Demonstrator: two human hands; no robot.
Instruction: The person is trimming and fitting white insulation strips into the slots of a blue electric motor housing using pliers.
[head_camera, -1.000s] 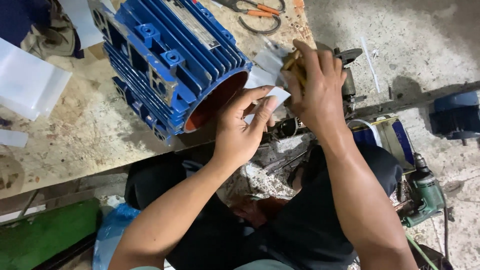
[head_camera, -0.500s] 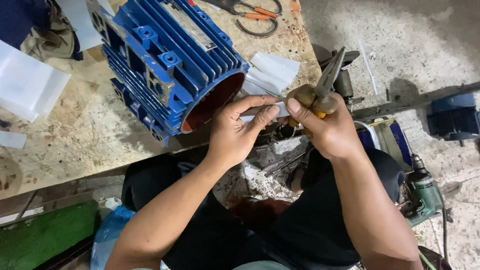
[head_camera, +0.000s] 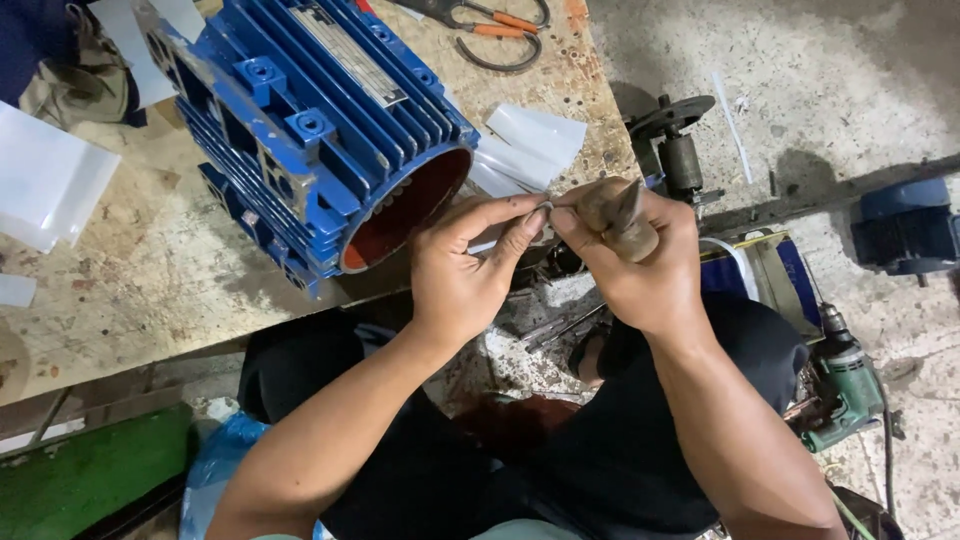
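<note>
At the surface's (head_camera: 150, 270) front edge lies the ribbed blue metal motor housing (head_camera: 310, 130), its round mouth toward us. Just right of it our left hand (head_camera: 460, 275) pinches a thin white strip (head_camera: 543, 207), and our right hand (head_camera: 640, 260) grips worn pliers (head_camera: 618, 215). We should keep the strip taut, pinching lightly. Smooth white sheets (head_camera: 530, 145) lie behind.

The finned motor housing (head_camera: 320, 120) is showing bright blue outside, rust red inside its round opening, with a grey plate on top. The workbench (head_camera: 130, 270) is looking pale tan, speckled and stained. White sheets (head_camera: 530, 140) are lying on it, and scissors (head_camera: 490, 25) are showing orange-and-dark handles. A drill (head_camera: 845, 385) is showing green with a grey front. A brown, worn-looking handle (head_camera: 615, 215) is sitting in the right hand (head_camera: 640, 260).
</note>
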